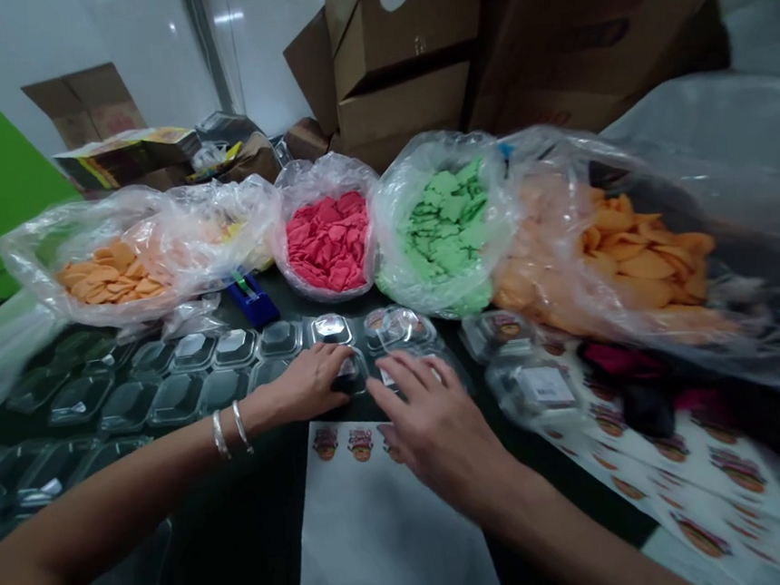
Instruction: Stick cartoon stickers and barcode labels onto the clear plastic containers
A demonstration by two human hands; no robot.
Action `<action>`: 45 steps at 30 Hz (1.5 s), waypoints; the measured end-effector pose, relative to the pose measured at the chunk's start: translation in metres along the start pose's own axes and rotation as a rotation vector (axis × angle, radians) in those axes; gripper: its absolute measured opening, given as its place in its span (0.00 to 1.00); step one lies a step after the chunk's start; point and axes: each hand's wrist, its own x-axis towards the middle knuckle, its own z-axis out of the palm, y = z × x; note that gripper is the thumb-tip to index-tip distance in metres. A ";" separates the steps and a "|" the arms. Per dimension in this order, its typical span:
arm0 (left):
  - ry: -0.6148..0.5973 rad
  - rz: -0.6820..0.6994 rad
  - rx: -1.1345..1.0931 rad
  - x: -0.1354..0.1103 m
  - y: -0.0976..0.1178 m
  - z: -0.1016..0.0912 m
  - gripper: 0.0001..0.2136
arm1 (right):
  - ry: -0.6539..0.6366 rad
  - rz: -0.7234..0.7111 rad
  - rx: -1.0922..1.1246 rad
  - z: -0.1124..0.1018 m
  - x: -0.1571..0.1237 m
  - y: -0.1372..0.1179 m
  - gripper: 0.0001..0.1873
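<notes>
Small clear container [346,375] sits on the dark table [246,523] just beyond the top edge of the sticker sheet [383,530]. The left hand [309,383] has a narrow grip on it, with the fingers curled over its lid. The right hand [434,416] is over the same edge of the sheet, its grip wide, fingers spread and holding nothing, the fingertips near a second container [403,328]. To do this well, I think the left hand should press the container down firmly so it cannot slide, while the right works with light fingertips. Bags of red chips [329,239] and green chips [448,219] stand farther beyond the sheet.
</notes>
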 end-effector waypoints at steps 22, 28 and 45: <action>0.134 -0.072 -0.319 0.037 0.054 -0.028 0.29 | -0.182 0.421 0.083 0.015 -0.013 0.058 0.34; 0.169 -0.143 -0.394 0.012 0.038 -0.028 0.28 | -0.210 0.426 0.098 0.015 -0.009 0.044 0.33; -0.063 0.138 -0.058 0.044 0.067 -0.007 0.27 | -0.366 0.477 -0.084 -0.033 -0.024 0.065 0.09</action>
